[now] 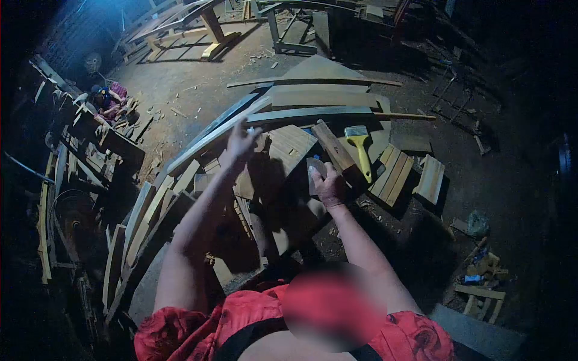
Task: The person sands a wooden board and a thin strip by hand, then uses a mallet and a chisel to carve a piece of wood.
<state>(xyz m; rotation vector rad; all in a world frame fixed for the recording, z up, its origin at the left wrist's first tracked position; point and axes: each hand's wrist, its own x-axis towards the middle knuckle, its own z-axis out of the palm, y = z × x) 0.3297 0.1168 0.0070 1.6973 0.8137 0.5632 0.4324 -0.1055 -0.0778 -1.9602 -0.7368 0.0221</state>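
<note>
My right hand is closed around a thin, flat grey-brown piece with a rounded top edge, perhaps a scraper or a sheet of sandpaper. Above the boards to the left, my left hand has its fingers apart and holds nothing. Between the hands lies a light wooden panel with small slots in it. Just beyond my right hand is a dark-edged wooden block. To its right rests a paintbrush with a yellow handle and pale bristles.
Long boards lie across the far side of the work surface. Slatted wooden pieces and another wooden block sit at the right. Scrap wood is piled at left. Farther off, a person crouches near a wooden table frame.
</note>
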